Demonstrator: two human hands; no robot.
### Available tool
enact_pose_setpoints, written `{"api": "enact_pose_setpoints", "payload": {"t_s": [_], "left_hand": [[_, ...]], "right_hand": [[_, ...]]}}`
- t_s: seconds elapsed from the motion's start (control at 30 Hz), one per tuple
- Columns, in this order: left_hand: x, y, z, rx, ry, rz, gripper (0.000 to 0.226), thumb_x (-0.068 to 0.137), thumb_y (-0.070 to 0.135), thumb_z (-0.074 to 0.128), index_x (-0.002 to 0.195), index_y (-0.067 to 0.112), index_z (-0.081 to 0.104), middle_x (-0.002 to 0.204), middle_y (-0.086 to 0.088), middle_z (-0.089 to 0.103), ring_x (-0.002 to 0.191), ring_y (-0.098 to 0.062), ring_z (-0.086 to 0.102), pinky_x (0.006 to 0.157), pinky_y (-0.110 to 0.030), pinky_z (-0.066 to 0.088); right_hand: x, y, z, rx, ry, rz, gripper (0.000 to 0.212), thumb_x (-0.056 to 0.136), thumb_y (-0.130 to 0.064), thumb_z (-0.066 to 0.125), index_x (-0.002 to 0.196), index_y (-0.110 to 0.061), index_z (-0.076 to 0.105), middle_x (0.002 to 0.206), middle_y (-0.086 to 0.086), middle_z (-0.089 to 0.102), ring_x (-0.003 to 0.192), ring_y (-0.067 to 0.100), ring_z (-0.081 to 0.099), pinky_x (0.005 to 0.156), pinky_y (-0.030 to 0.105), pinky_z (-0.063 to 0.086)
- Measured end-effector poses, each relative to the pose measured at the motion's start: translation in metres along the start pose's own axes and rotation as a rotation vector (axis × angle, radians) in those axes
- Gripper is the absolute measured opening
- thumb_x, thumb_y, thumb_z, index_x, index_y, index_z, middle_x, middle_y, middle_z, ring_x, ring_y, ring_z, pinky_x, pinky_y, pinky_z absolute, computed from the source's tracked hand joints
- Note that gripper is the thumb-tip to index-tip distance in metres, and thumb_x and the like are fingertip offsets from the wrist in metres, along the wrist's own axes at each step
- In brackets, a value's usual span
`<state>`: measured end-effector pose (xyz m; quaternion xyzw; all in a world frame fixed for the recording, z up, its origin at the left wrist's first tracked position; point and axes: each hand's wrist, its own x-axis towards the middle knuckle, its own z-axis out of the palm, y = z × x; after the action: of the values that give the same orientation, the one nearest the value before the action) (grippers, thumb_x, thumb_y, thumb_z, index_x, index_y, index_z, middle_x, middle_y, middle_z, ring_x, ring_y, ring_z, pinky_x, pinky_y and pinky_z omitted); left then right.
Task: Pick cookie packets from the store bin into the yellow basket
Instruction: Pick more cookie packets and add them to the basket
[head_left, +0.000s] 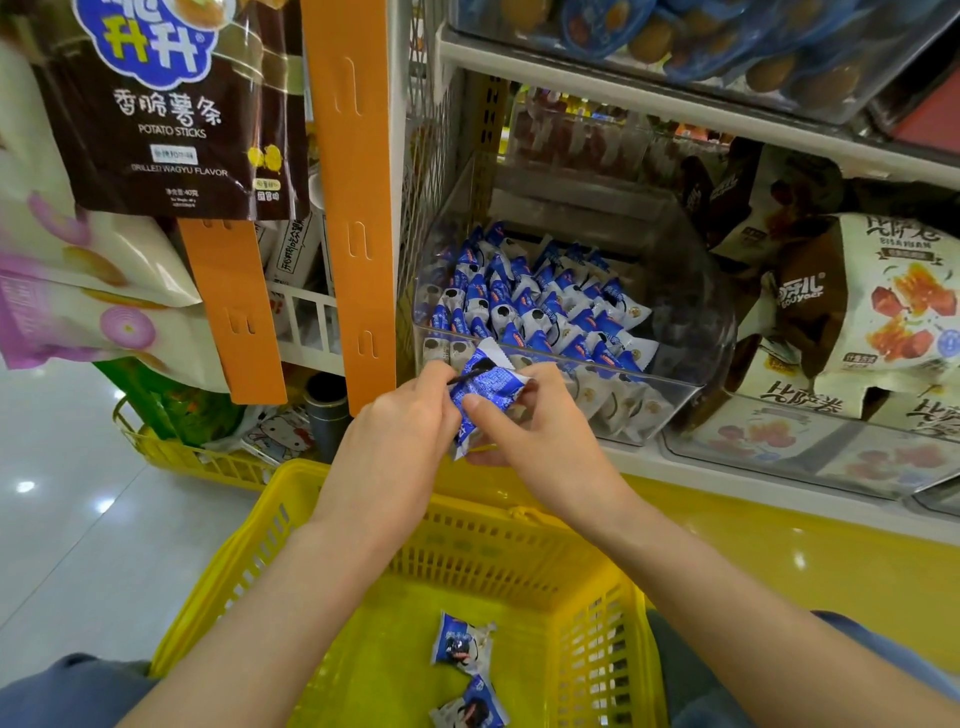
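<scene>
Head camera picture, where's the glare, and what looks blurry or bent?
Head view: lights glare off the floor tiles; hanging bags at the left edge are blurred; the shelf rail bows with the wide lens; the held cookie packet is sharp.

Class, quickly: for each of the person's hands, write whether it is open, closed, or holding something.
Left hand: closed, pinching the blue cookie packet.
Right hand: closed, gripping the same packet.

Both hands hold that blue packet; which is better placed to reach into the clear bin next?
Probably the right hand: it sits directly before the clear bin, while the left hand is off to its side and could drop the blue packet into the yellow basket.
</scene>
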<state>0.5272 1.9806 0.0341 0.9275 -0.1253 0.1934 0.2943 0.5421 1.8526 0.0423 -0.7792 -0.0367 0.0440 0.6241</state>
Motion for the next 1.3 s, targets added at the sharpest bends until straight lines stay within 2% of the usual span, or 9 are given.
{"api": "enact_pose_setpoints", "payload": {"t_s": [0.13,0.27,0.37,0.53,0.63,0.77,0.93,1.17,1.3], "left_hand": [[0.0,-0.001,0.003,0.005,0.024,0.003,0.023,0.096,0.023,0.041,0.109,0.01,0.054,0.084,-0.006,0.065,0.067,-0.019,0.056,0.052,-0.025,0.036],[0.0,-0.002,0.004,0.061,0.012,0.017,0.026,0.096,0.028,0.037,0.106,0.01,0.052,0.075,0.001,0.056,0.061,-0.013,0.048,0.045,-0.015,0.025],[0.0,0.0,0.003,0.085,0.013,0.009,0.025,0.095,0.027,0.035,0.1,0.008,0.051,0.067,0.005,0.046,0.054,-0.015,0.041,0.042,-0.015,0.019],[0.001,0.002,-0.001,0.096,0.003,0.015,0.016,0.096,0.022,0.039,0.094,0.01,0.05,0.064,0.005,0.042,0.05,-0.016,0.038,0.042,-0.015,0.016],[0.0,0.004,-0.003,0.066,-0.003,0.044,0.021,0.096,0.026,0.037,0.089,0.011,0.049,0.064,0.006,0.042,0.049,-0.012,0.036,0.042,-0.014,0.017],[0.001,0.001,0.002,-0.067,0.034,-0.012,0.017,0.095,0.031,0.033,0.083,0.02,0.038,0.058,0.012,0.037,0.047,-0.005,0.039,0.041,-0.018,0.024],[0.002,-0.003,0.008,-0.196,0.076,-0.072,0.02,0.097,0.025,0.037,0.077,0.023,0.039,0.057,0.012,0.04,0.059,0.006,0.048,0.049,-0.01,0.035],[0.003,-0.009,0.009,-0.233,0.097,-0.14,0.011,0.097,0.026,0.039,0.089,0.023,0.045,0.063,0.012,0.047,0.051,-0.004,0.046,0.049,-0.013,0.038],[0.003,-0.006,0.01,-0.272,0.055,-0.157,0.006,0.098,0.026,0.036,0.099,0.024,0.042,0.069,0.007,0.053,0.056,-0.008,0.053,0.048,-0.018,0.043]], "right_hand": [[-0.002,0.002,0.0,-0.108,0.006,-0.051,0.023,0.087,-0.022,0.062,0.093,-0.023,0.04,0.084,-0.003,0.064,0.067,0.008,0.067,0.057,0.023,0.057],[-0.004,0.004,-0.002,-0.274,-0.001,-0.093,0.024,0.088,-0.026,0.06,0.099,-0.019,0.04,0.085,0.001,0.067,0.072,0.018,0.068,0.063,0.042,0.057],[-0.004,0.003,-0.003,-0.329,-0.032,-0.11,0.023,0.089,-0.028,0.059,0.099,-0.021,0.039,0.087,0.0,0.067,0.072,0.017,0.068,0.063,0.042,0.057],[-0.004,0.004,-0.001,-0.223,-0.046,-0.054,0.024,0.09,-0.037,0.054,0.101,-0.02,0.042,0.093,0.004,0.065,0.077,0.021,0.068,0.069,0.045,0.057],[-0.003,0.001,-0.001,-0.057,-0.042,0.012,0.016,0.091,-0.034,0.052,0.098,-0.021,0.047,0.093,0.006,0.066,0.076,0.018,0.068,0.067,0.038,0.059],[-0.002,0.001,-0.001,-0.07,-0.021,-0.028,0.012,0.093,-0.026,0.052,0.103,-0.019,0.049,0.1,0.005,0.065,0.081,0.019,0.068,0.067,0.038,0.059],[-0.001,0.002,0.0,-0.129,-0.007,-0.066,0.018,0.095,-0.026,0.049,0.109,-0.014,0.048,0.102,0.006,0.065,0.084,0.019,0.067,0.068,0.039,0.059],[0.0,0.003,0.002,-0.111,-0.13,-0.039,0.03,0.09,-0.022,0.057,0.118,-0.021,0.046,0.11,0.0,0.064,0.091,0.017,0.066,0.078,0.043,0.057],[0.001,0.0,-0.002,-0.077,-0.103,-0.048,0.031,0.091,-0.017,0.055,0.122,-0.017,0.049,0.114,0.0,0.064,0.095,0.014,0.065,0.071,0.031,0.058]]}}
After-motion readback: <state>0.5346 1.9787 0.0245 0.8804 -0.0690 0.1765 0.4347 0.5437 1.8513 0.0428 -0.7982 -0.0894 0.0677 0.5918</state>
